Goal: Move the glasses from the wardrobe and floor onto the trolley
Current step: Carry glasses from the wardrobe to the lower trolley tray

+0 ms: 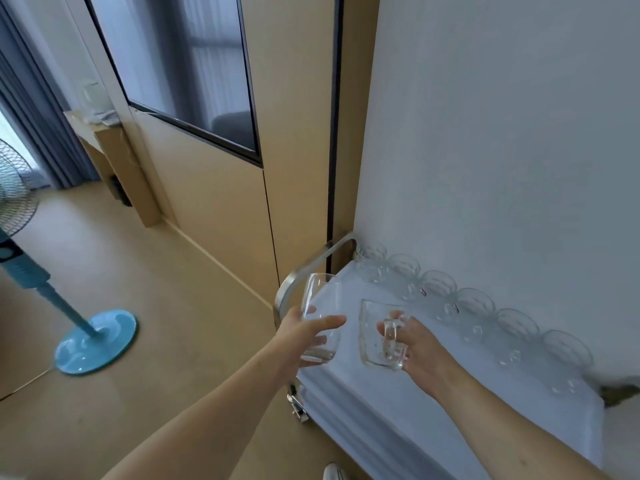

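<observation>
Fan: a blue pedestal fan [95,341] stands at the far left on the tan floor [156,306], its round base glossy, its wire cage cut off by the frame edge.
Wardrobe: beige panels [214,209] with a dark-framed glass pane [180,64] rise behind, just beside the trolley's left end.
Trolley: a metal-framed trolley [294,275] with a curved steel handle stands against the white wall [502,133]; a smooth white cloth [433,393] covers its top.
Left hand: the left hand [304,334] reaches forward, arm stretched out, fingers and thumb wrapped round a tall clear tumbler [320,317], tilted, held over the trolley's left edge.
Right hand: the right hand [412,344] is above the cloth, fingers hooked through the handle of a clear glass mug [379,337], held off the surface.
Row of glasses: round clear glasses [474,306] stand in a line along the wall side of the trolley, each touching or just beside its neighbour.
Shoe: a white shoe tip [334,472] shows at the bottom edge.
</observation>
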`<state>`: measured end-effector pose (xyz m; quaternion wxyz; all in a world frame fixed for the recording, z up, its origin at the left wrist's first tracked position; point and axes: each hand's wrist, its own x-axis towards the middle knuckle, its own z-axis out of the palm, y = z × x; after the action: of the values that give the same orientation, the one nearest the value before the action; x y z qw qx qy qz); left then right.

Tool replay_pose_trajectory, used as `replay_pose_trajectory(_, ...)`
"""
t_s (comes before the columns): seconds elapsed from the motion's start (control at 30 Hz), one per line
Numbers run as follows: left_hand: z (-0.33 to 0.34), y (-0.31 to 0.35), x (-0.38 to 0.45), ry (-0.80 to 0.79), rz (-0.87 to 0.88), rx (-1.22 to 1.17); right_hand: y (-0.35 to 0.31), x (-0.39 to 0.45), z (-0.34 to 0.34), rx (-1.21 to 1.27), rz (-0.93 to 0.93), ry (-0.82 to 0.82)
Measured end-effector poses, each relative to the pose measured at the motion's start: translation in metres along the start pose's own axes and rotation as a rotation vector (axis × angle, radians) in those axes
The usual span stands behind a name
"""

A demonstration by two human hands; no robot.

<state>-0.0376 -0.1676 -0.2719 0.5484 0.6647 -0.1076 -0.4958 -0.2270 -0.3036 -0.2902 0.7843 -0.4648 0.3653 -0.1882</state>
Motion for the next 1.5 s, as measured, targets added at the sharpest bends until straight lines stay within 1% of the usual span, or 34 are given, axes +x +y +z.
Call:
replay_pose_trajectory(0.07, 0.001, 0.006, 0.020, 0.018, -0.005, 0.053, 0.000, 0.023, -0.004, -0.022, 0.030, 0.025)
replay_pose_trajectory(0.17, 0.004, 0.015, 0.047, -0.003, -0.029, 0.102, -0.002, 0.058, -0.011, -0.015, 0.061, 0.043)
replay_pose_trajectory(0.23, 0.006, 0.021, 0.069, -0.006, -0.040, 0.118, -0.003, 0.084, -0.015, -0.061, 0.076, 0.062)
replay_pose_trajectory(0.33, 0.009, 0.025, 0.100, 0.037, -0.079, 0.101, 0.003, 0.127, -0.025, -0.163, 0.081, 0.176)
replay_pose_trajectory(0.37, 0.009, 0.024, 0.109, 0.052, -0.090, 0.106, 0.006, 0.138, -0.027, -0.194, 0.076, 0.184)
replay_pose_trajectory(0.6, 0.012, 0.014, 0.163, 0.090, -0.145, 0.135, 0.031, 0.204, -0.041, -0.275, 0.037, 0.110)
replay_pose_trajectory(0.77, 0.009, 0.002, 0.187, 0.131, -0.161, 0.178, 0.042, 0.239, -0.042, -0.346, 0.012, 0.095)
replay_pose_trajectory(0.9, 0.008, -0.005, 0.203, 0.164, -0.128, 0.211, 0.045, 0.260, -0.049, -0.433, -0.018, 0.072)
replay_pose_trajectory(1.0, 0.011, -0.011, 0.210, 0.190, -0.090, 0.270, 0.047, 0.268, -0.052, -0.434, -0.038, 0.059)
replay_pose_trajectory(1.1, 0.013, -0.015, 0.213, 0.211, -0.056, 0.312, 0.044, 0.276, -0.050, -0.443, -0.103, 0.072)
replay_pose_trajectory(1.2, 0.014, -0.020, 0.215, 0.206, -0.046, 0.324, 0.045, 0.281, -0.050, -0.469, -0.104, 0.142)
replay_pose_trajectory(1.33, 0.014, -0.027, 0.221, 0.184, -0.045, 0.329, 0.052, 0.283, -0.052, -0.436, -0.089, 0.270)
replay_pose_trajectory(1.43, 0.013, -0.032, 0.230, 0.156, -0.037, 0.332, 0.050, 0.286, -0.050, -0.477, -0.107, 0.320)
replay_pose_trajectory(1.5, 0.013, -0.034, 0.234, 0.129, -0.027, 0.328, 0.051, 0.285, -0.051, -0.459, -0.079, 0.356)
